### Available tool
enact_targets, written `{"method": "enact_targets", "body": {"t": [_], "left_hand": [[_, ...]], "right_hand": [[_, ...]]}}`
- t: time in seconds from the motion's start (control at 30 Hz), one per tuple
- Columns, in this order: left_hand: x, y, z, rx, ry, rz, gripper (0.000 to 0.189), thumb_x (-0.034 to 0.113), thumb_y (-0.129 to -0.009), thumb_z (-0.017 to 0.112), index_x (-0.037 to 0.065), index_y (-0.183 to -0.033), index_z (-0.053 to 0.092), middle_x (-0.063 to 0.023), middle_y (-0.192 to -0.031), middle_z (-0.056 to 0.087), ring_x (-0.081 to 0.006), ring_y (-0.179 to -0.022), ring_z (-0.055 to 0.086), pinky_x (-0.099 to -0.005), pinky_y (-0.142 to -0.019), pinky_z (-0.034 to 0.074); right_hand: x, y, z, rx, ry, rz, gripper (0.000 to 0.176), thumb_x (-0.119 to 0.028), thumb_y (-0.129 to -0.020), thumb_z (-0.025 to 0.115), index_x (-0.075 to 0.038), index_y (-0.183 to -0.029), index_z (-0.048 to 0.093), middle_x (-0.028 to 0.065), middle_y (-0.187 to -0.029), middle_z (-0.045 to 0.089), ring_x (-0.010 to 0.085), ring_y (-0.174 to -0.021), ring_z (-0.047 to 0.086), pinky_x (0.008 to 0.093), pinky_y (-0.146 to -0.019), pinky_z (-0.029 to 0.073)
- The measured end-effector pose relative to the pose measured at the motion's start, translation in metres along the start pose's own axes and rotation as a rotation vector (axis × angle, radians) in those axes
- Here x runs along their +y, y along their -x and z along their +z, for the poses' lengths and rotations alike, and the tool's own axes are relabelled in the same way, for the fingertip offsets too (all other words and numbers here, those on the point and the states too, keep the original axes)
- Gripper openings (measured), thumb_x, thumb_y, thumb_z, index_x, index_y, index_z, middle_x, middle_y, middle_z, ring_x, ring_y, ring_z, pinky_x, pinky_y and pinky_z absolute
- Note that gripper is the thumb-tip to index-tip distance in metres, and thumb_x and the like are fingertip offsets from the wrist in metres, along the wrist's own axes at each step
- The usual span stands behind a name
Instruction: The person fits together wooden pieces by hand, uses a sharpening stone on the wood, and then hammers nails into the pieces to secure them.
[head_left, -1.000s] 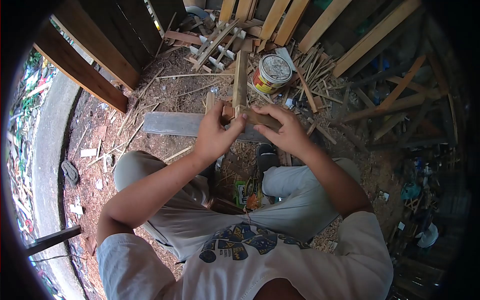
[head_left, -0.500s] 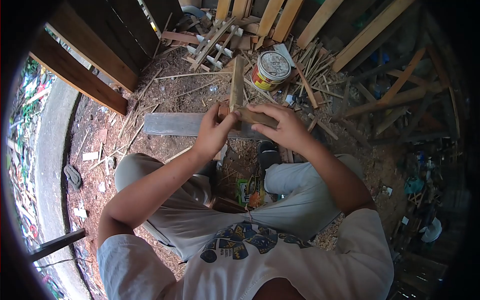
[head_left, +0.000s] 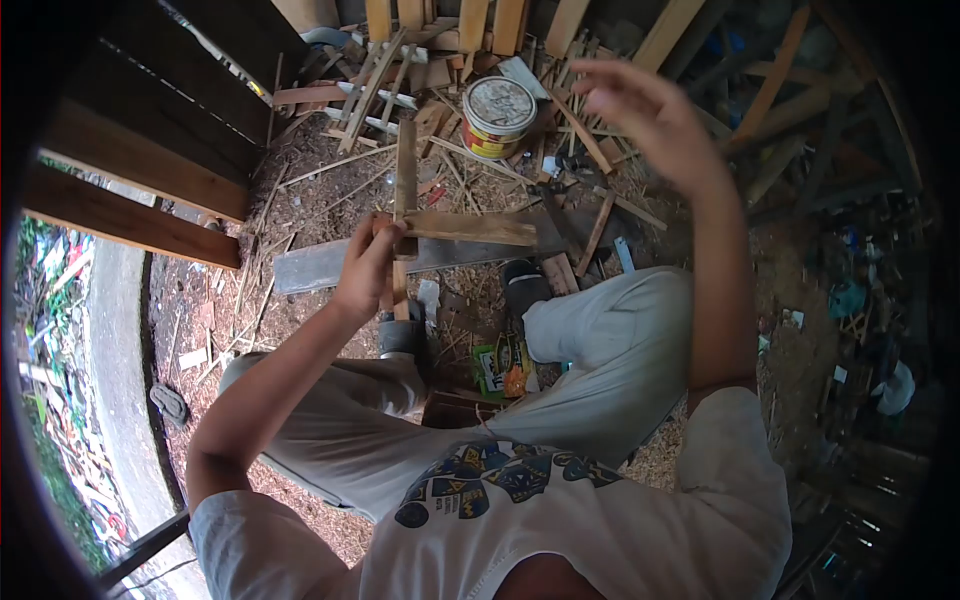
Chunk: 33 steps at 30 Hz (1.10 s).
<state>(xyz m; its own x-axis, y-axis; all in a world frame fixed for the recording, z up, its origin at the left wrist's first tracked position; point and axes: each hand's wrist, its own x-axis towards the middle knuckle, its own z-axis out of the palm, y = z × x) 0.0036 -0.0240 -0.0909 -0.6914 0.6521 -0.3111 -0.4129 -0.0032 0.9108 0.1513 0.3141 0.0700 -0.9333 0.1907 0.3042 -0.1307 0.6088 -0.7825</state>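
Observation:
My left hand (head_left: 368,262) is closed around the joint of two crossed wooden strips. One wooden strip (head_left: 406,165) points away from me; the other wooden strip (head_left: 480,229) reaches to the right. Below them, a grey plank (head_left: 310,268) lies across the ground in front of my feet. Raised at the upper right, my right hand (head_left: 655,125) holds nothing, its fingers stretched out and slightly blurred. How the strips are joined under my left fingers is hidden.
A paint bucket (head_left: 498,118) with a smeared lid stands beyond the strips, among scattered wood offcuts (head_left: 378,90). Upright boards (head_left: 140,215) border the left side. A green packet (head_left: 488,370) lies between my legs, and a concrete curb (head_left: 115,330) runs along the left.
My right hand has let go of the wooden strip and swung up and to the right. My left hand still grips the crossed strips, which appear farther left as the view shifted.

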Motion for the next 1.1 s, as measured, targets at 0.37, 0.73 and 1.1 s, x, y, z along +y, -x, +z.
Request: {"method": "enact_targets", "body": {"t": [0.37, 0.73, 1.1], "left_hand": [[-0.109, -0.132, 0.048, 0.077, 0.093, 0.1, 0.046, 0.027, -0.096, 0.066, 0.003, -0.133, 0.053, -0.005, -0.115, 0.063, -0.0149, -0.108, 0.058, -0.0306, -0.096, 0.046], [-0.153, -0.153, 0.067, -0.006, 0.046, 0.202, 0.042, 0.018, -0.094, 0.061, 0.005, -0.132, 0.049, -0.007, -0.112, 0.065, -0.0158, -0.103, 0.062, -0.0328, -0.092, 0.052], [-0.156, -0.139, 0.072, 0.023, 0.088, 0.162, 0.042, 0.017, -0.089, 0.064, 0.003, -0.127, 0.049, -0.0061, -0.108, 0.063, -0.0138, -0.1, 0.06, -0.032, -0.089, 0.053]], "right_hand": [[0.278, 0.086, 0.045, -0.105, 0.028, 0.806, 0.039, -0.039, -0.104, 0.06, -0.01, -0.129, 0.068, 0.0074, -0.111, 0.073, 0.0171, -0.1, 0.068, 0.0339, -0.088, 0.054], [0.381, 0.133, 0.184, -0.013, -0.278, 1.188, 0.037, -0.03, -0.095, 0.072, -0.004, -0.12, 0.063, 0.0127, -0.1, 0.069, 0.0205, -0.068, 0.067, 0.0377, -0.062, 0.056], [0.342, 0.154, 0.18, 0.342, -0.786, 1.259, 0.011, -0.019, -0.103, 0.057, -0.009, -0.098, 0.057, -0.0009, -0.072, 0.053, 0.0096, -0.054, 0.052, 0.0314, -0.045, 0.045]]}}
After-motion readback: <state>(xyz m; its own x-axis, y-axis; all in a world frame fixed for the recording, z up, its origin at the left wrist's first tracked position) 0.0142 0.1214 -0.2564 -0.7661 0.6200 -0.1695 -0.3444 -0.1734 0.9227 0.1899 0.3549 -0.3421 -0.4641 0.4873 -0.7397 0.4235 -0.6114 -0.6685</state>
